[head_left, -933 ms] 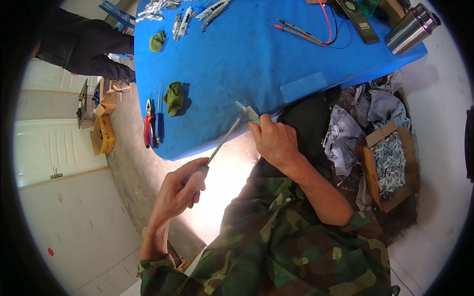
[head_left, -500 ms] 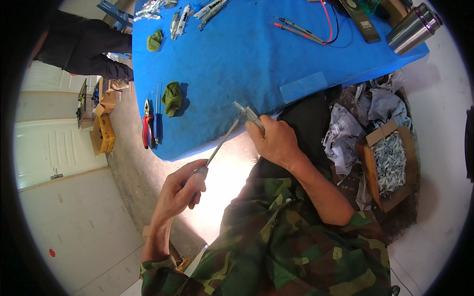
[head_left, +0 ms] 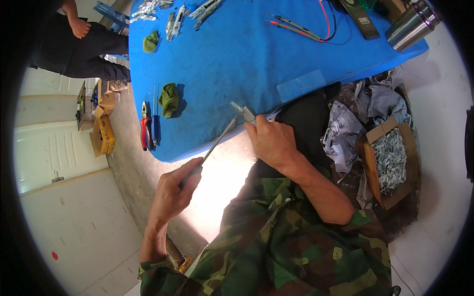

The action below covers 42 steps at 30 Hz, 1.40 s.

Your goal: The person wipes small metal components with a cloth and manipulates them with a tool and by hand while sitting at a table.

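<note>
A small grey-white strip-shaped piece (head_left: 249, 116) sits pinched in the right hand (head_left: 270, 140); the left hand (head_left: 175, 190), curled closed, grips a thin steel-shafted tool (head_left: 218, 140), its tip at the piece. Beyond the right hand, a flat dark bar's (head_left: 353, 11) pale label (head_left: 364, 21) is illegible. A co-worker's bare hand (head_left: 80, 28) has appeared beyond the left.

a bright patch (head_left: 219, 197) lights the grey floor (head_left: 123, 143) below the blue tabletop (head_left: 222, 54); a panelled wall (head_left: 64, 217) stands beyond its left edge, a white wall (head_left: 442, 148) beyond its right.
</note>
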Tool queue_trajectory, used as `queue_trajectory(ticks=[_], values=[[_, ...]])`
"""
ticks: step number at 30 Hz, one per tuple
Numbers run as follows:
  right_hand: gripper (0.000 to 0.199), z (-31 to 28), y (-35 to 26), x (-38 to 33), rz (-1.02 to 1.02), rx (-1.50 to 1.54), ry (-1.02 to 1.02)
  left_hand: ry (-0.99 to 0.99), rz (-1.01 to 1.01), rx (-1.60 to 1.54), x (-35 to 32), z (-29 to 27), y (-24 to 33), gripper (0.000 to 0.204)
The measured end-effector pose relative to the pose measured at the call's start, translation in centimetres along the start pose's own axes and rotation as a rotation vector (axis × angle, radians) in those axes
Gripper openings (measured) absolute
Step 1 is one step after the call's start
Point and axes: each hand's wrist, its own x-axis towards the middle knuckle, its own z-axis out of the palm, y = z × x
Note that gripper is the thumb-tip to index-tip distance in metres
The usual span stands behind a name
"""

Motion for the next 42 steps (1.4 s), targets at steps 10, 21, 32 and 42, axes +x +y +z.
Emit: queue_trajectory(ticks=[10,21,32,42], values=[[0.036,0.5,-0.1,-0.1,-0.013,-0.047,0.037,0.113,0.068,0.153,-0.7,1.4,1.7,0.036],[0.036,0.4,0.1,-0.1,0.001,-0.010,0.013,-0.051,-0.093,-0.253,-1.0,0.4,1.1,0.042],[0.034,-0.2,0.0,0.0,-0.080,-0.064,0.010,-0.152,-0.139,-0.388,-0.3,-0.3,1.2,0.045],[0.035,0.0,0.3,-0.1,-0.129,-0.114,0.009,0.065,0.161,0.208,-0.1,0.5,0.6,0.038]])
